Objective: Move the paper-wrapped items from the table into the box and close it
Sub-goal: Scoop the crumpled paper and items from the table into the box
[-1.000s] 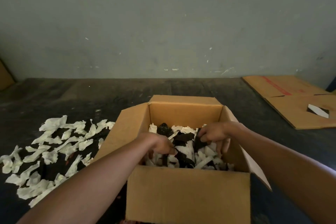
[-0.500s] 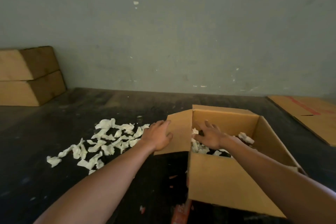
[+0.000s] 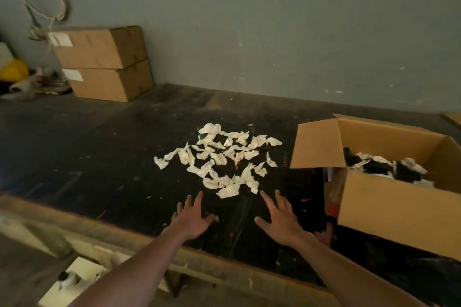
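Note:
Several small white paper-wrapped items lie scattered in a loose pile on the dark table. To their right stands an open cardboard box with its flaps up, holding white and dark wrapped pieces. My left hand hovers flat, fingers spread, just in front of the pile's near edge. My right hand does the same a little to the right, between the pile and the box. Both hands hold nothing.
Two closed cardboard boxes are stacked at the back left against the grey wall, with clutter and a yellow object beside them. The table's worn front edge runs below my forearms. A white object lies on the floor below.
Both hands have left the box and moved left to the near edge of the pile. My view has swung left, so the box now sits at the right.

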`<state>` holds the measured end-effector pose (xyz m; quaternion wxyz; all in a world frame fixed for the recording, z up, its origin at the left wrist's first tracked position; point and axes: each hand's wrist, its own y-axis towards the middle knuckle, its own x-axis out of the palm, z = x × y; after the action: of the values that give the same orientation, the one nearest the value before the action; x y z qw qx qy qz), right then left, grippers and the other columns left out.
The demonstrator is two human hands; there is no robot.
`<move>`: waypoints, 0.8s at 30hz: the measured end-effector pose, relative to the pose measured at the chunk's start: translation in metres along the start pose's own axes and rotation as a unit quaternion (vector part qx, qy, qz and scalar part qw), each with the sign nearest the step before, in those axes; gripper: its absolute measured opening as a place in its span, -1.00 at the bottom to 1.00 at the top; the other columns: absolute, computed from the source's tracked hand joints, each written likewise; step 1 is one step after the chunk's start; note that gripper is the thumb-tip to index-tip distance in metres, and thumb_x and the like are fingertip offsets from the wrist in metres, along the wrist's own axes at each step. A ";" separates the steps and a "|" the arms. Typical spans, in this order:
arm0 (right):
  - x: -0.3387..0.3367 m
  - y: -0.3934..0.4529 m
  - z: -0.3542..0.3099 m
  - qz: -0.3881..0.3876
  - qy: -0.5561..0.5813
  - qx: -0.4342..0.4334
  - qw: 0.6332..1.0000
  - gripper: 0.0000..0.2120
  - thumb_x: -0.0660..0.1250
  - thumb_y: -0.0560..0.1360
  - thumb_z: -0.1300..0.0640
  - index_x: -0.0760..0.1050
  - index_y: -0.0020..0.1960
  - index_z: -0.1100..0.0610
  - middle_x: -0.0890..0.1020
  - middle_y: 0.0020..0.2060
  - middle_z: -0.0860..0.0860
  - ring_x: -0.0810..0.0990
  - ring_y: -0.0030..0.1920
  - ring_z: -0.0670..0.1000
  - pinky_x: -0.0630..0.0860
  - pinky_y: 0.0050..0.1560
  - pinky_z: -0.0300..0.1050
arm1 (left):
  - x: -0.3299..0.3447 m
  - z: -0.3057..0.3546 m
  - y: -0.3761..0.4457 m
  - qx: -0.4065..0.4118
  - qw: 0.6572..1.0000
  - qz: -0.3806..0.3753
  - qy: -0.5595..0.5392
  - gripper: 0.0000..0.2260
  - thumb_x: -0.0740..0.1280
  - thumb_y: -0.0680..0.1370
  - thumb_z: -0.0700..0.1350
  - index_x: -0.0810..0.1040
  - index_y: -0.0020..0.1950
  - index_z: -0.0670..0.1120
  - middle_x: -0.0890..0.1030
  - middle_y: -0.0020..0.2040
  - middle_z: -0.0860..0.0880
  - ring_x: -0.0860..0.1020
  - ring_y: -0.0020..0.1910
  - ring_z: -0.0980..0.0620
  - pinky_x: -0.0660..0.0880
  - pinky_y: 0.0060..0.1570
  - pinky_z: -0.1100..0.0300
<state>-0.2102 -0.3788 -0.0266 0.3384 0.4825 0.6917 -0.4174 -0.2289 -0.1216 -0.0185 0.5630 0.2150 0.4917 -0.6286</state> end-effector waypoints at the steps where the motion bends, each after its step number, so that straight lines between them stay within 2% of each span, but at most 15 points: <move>1: 0.012 0.000 0.001 -0.024 -0.008 0.013 1.000 -0.19 0.23 0.53 -0.27 -0.26 0.55 -0.25 -0.30 0.57 0.06 -0.26 0.55 0.21 -0.02 0.49 0.30 | 0.004 -0.012 -0.001 -0.011 1.000 -0.007 0.004 -0.17 0.25 0.54 0.27 -0.20 0.60 0.10 -0.14 0.62 -0.13 -0.11 0.56 -0.30 -0.01 0.49 -0.28; 5: 0.042 0.007 0.006 -0.095 -0.010 0.075 0.993 -0.04 0.27 0.44 -0.37 -0.43 0.47 -0.33 -0.45 0.51 0.03 -0.35 0.52 0.27 -0.12 0.44 0.43 | 0.019 -0.048 0.003 -0.042 0.999 -0.023 0.009 -0.14 0.25 0.53 0.29 -0.26 0.59 0.11 -0.18 0.61 -0.14 -0.14 0.56 -0.31 -0.07 0.51 -0.25; 8: 0.056 0.019 0.007 -0.102 -0.030 0.091 0.990 0.02 0.25 0.39 -0.45 -0.50 0.44 -0.33 -0.49 0.48 0.05 -0.39 0.50 0.29 -0.20 0.41 0.50 | 0.029 -0.066 0.016 -0.056 0.998 -0.030 0.028 -0.10 0.22 0.49 0.37 -0.31 0.57 0.13 -0.21 0.61 -0.15 -0.17 0.55 -0.31 -0.11 0.51 -0.23; 13: 0.066 0.070 -0.009 -0.048 -0.064 0.077 0.994 0.05 0.11 0.29 -0.60 -0.60 0.36 -0.30 -0.54 0.45 0.08 -0.43 0.48 0.29 -0.25 0.35 0.55 | 0.031 -0.085 0.056 -0.042 0.997 0.023 0.063 -0.05 0.14 0.44 0.47 -0.39 0.55 0.12 -0.27 0.59 -0.17 -0.25 0.54 -0.31 -0.19 0.50 -0.23; 19: 0.064 0.161 -0.041 0.018 -0.076 0.063 0.995 0.06 0.04 0.23 -0.65 -0.64 0.34 -0.31 -0.53 0.45 0.11 -0.42 0.48 0.31 -0.22 0.34 0.56 | -0.006 -0.102 0.139 -0.057 0.990 0.129 -0.015 0.06 0.13 0.31 0.58 -0.48 0.49 0.18 -0.45 0.52 -0.16 -0.31 0.51 -0.32 -0.22 0.46 -0.25; 24: 0.067 0.224 -0.068 0.010 -0.100 0.021 0.995 -0.10 -0.03 0.39 -0.55 -0.58 0.40 -0.30 -0.44 0.50 0.14 -0.35 0.50 0.34 -0.23 0.36 0.54 | -0.039 -0.116 0.213 -0.072 0.984 0.156 -0.055 -0.03 0.05 0.38 0.53 -0.39 0.55 0.11 -0.30 0.59 -0.14 -0.24 0.56 -0.22 -0.22 0.50 -0.21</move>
<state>-0.0224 -0.2496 -0.1120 0.3999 0.4523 0.6405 -0.4745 -0.0549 0.0225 -0.1157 0.6943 0.2132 0.4646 -0.5066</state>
